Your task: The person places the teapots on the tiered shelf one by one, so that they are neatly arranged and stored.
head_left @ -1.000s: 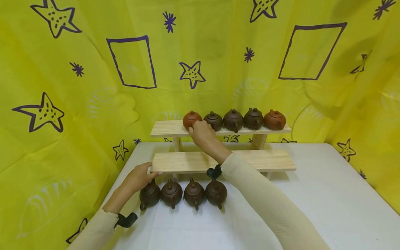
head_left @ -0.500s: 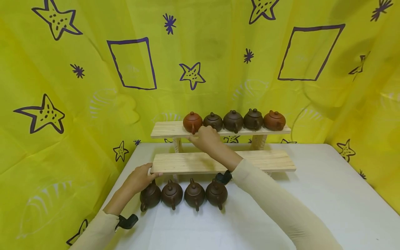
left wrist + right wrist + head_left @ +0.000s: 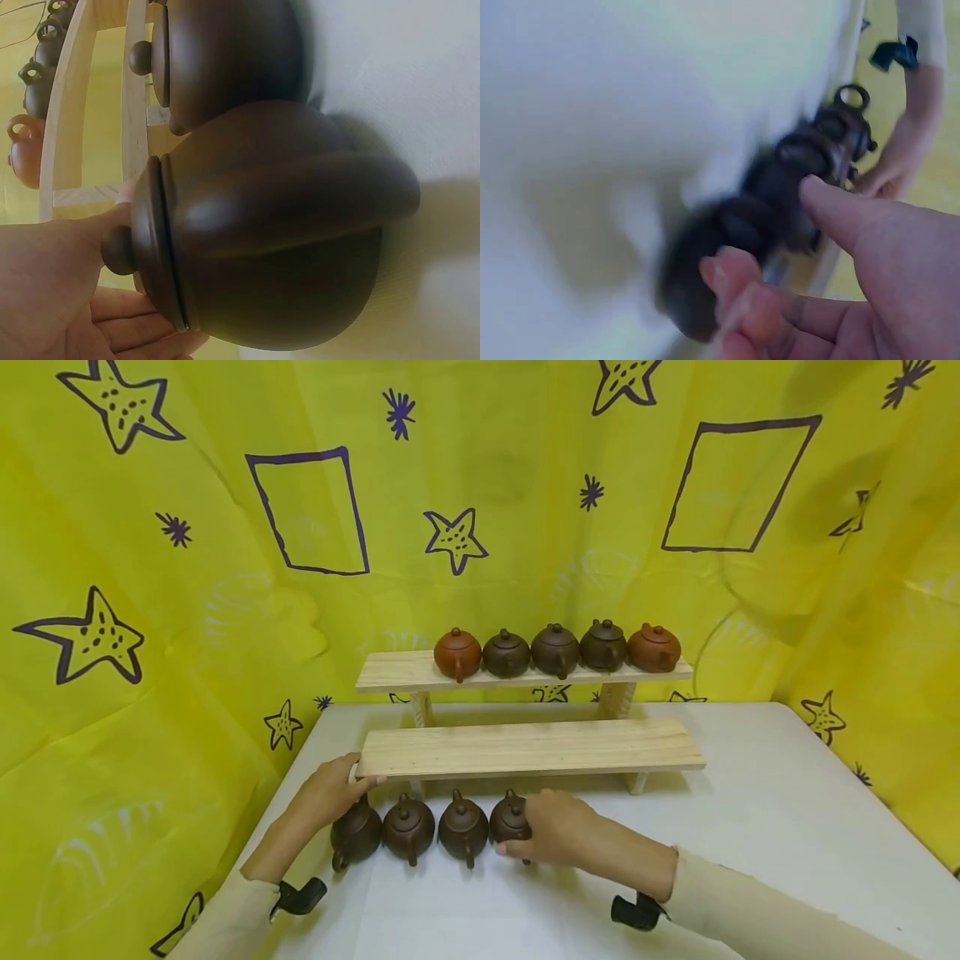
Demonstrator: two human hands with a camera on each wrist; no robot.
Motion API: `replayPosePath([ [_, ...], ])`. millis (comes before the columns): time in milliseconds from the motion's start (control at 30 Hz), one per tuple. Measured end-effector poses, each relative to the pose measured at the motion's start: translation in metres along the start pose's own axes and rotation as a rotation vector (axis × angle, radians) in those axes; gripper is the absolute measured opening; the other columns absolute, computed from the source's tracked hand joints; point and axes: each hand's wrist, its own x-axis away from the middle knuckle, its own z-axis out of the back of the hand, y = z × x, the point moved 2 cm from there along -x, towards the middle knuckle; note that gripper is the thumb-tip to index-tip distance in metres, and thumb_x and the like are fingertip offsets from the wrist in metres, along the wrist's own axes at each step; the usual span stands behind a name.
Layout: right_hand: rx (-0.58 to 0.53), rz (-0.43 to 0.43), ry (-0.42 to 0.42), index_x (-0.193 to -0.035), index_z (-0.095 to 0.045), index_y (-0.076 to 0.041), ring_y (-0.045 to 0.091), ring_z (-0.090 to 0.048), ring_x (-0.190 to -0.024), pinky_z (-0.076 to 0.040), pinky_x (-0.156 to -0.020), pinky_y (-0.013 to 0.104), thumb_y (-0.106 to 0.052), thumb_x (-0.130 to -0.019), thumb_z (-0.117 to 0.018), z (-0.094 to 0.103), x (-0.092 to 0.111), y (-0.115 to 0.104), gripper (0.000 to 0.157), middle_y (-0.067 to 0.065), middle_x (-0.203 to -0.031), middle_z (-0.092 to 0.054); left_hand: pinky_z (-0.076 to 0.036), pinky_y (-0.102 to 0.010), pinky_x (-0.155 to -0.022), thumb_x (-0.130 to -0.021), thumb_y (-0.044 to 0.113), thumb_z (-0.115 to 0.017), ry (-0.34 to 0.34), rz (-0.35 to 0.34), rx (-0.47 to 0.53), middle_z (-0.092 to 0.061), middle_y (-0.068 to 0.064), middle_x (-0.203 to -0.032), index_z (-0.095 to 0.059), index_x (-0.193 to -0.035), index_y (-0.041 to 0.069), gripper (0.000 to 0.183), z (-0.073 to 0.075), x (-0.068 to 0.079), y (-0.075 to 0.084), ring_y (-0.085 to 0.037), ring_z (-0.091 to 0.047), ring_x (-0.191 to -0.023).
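Note:
A light wooden two-tier stand has a lower shelf (image 3: 532, 750) and an upper shelf (image 3: 397, 668). My left hand (image 3: 330, 789) holds the lower shelf's left front corner, thumb along the front edge. Below it is the leftmost dark brown teapot (image 3: 357, 832), seen large in the left wrist view. My right hand (image 3: 562, 828) is at the rightmost brown teapot (image 3: 508, 820) of the front row, thumb and fingers parted and partly covering it. The right wrist view is blurred there. Two more brown teapots, a left one (image 3: 408, 827) and a right one (image 3: 462, 828), stand between the hands.
On the upper shelf, a reddish teapot (image 3: 457, 653) stands left, dark teapots such as the middle one (image 3: 555, 650) follow, and another reddish teapot (image 3: 654, 647) ends the row. A white-covered table (image 3: 780, 827) bears everything; a yellow patterned cloth (image 3: 510, 468) hangs behind.
My right hand has left the left reddish teapot on the upper shelf and come down and toward me to the front row's rightmost teapot. The left hand stays at the shelf corner.

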Motion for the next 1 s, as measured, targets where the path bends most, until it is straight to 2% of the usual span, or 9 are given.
replayPosePath([
  [133,-0.035,-0.018,-0.038,-0.068,-0.055,-0.011,0.02,-0.051,-0.068,-0.046,-0.059,0.038,-0.058,-0.086,-0.083,-0.022,0.016,0.01,0.057,0.006,-0.076,-0.058,-0.049,-0.066,-0.105,-0.104,0.04,-0.068,-0.001,0.001,0.007,-0.057,-0.037,-0.144,-0.049,-0.147,-0.014,0.072,-0.001,0.0,0.001,-0.055,-0.056,-0.132],
  [300,-0.105,0.011,0.008,-0.065,-0.051,-0.012,0.016,-0.047,-0.061,-0.038,-0.052,0.03,-0.044,-0.092,-0.081,-0.038,0.025,0.02,0.051,0.002,-0.069,-0.051,-0.048,-0.066,-0.106,-0.104,0.041,-0.067,-0.007,-0.004,0.016,-0.056,-0.037,-0.145,-0.048,-0.148,-0.014,0.073,-0.003,0.0,0.001,-0.055,-0.055,-0.134],
  [467,-0.166,0.001,0.031,-0.065,-0.05,-0.013,0.012,-0.041,-0.054,-0.032,-0.048,0.026,-0.027,-0.094,-0.078,-0.04,0.027,0.026,0.042,0.0,-0.063,-0.047,-0.049,-0.066,-0.105,-0.104,0.042,-0.067,-0.001,0.002,0.014,-0.056,-0.037,-0.144,-0.048,-0.148,-0.014,0.073,-0.002,-0.001,0.0,-0.055,-0.055,-0.133],
  [667,-0.254,0.049,0.074,-0.068,-0.054,-0.011,0.012,-0.046,-0.053,-0.037,-0.048,0.026,-0.033,-0.1,-0.073,-0.045,0.025,0.028,0.044,-0.001,-0.061,-0.05,-0.05,-0.066,-0.104,-0.104,0.042,-0.067,0.002,0.002,0.005,-0.057,-0.037,-0.143,-0.048,-0.149,-0.013,0.073,-0.001,0.001,-0.001,-0.054,-0.057,-0.132],
  [867,-0.297,0.146,0.137,-0.072,-0.059,-0.008,0.004,-0.045,-0.046,-0.038,-0.044,0.018,-0.023,-0.107,-0.064,-0.053,0.029,0.03,0.038,-0.005,-0.055,-0.05,-0.05,-0.066,-0.104,-0.104,0.043,-0.067,0.003,0.006,-0.003,-0.057,-0.038,-0.143,-0.048,-0.149,-0.013,0.074,0.0,0.002,-0.001,-0.055,-0.056,-0.132],
  [1000,-0.359,0.156,0.105,-0.076,-0.06,-0.007,0.004,-0.046,-0.044,-0.039,-0.044,0.016,-0.021,-0.109,-0.061,-0.052,0.036,0.037,0.036,-0.006,-0.054,-0.053,-0.05,-0.066,-0.103,-0.104,0.043,-0.066,-0.003,0.005,0.001,-0.057,-0.037,-0.143,-0.048,-0.149,-0.012,0.074,-0.001,0.001,0.0,-0.055,-0.057,-0.131],
])
